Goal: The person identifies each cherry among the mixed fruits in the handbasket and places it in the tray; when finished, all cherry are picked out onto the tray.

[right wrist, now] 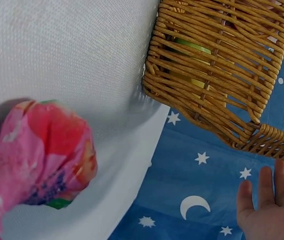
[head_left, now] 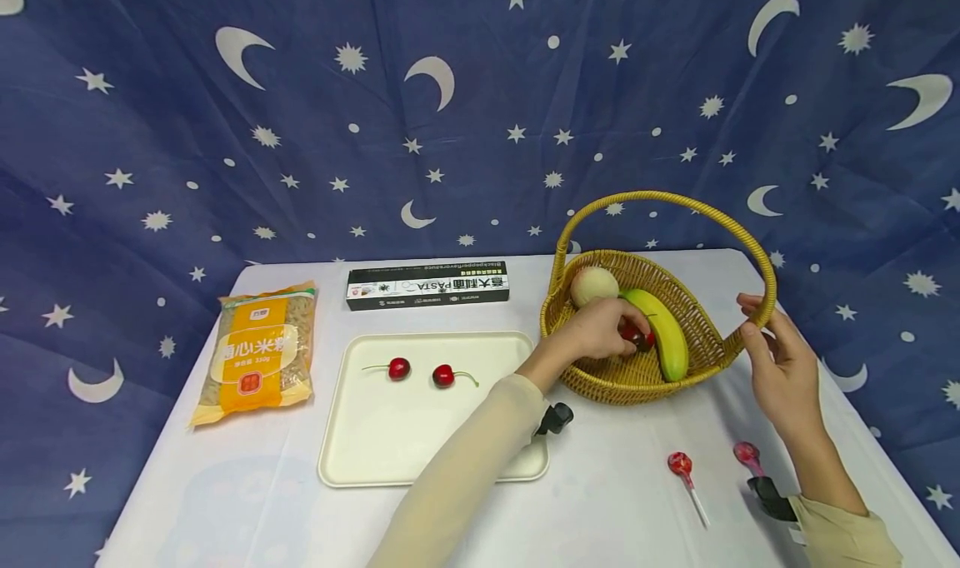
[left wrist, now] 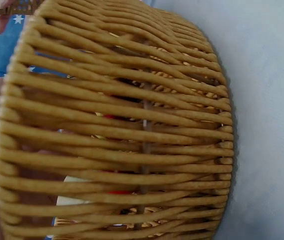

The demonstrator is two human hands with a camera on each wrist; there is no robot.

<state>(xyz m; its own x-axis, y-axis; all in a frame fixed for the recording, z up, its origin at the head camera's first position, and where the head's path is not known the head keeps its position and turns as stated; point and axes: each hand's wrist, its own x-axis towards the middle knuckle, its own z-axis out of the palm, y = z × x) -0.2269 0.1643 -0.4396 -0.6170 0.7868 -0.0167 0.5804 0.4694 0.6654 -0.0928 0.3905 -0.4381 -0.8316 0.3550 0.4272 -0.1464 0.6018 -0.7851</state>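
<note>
A yellow-brown wicker basket point(head_left: 626, 391) with a tall arched handle point(head_left: 652, 195) stands at the back right of the table. My left hand point(head_left: 596, 328) reaches over its near-left rim, fingers bent down at a dark red round fruit point(head_left: 636, 335). Whether they pinch it is hidden. Beside that fruit lie a banana point(head_left: 667, 339) and a pale round fruit point(head_left: 595, 286). On the basket's right, my right hand point(head_left: 783, 372) holds the foot of the handle, thumb in front and fingers behind. The left wrist view shows mostly basket weave point(left wrist: 122, 130).
A cream tray point(head_left: 390, 460) carries two cherries point(head_left: 399, 369) with stems. Behind it lies a black-and-white pasta box point(head_left: 427, 285); a yellow food bag point(head_left: 255, 351) is at left. Two lollipops point(head_left: 680, 465) lie near the right forearm. A blue star-and-moon cloth point(head_left: 450, 168) hangs behind.
</note>
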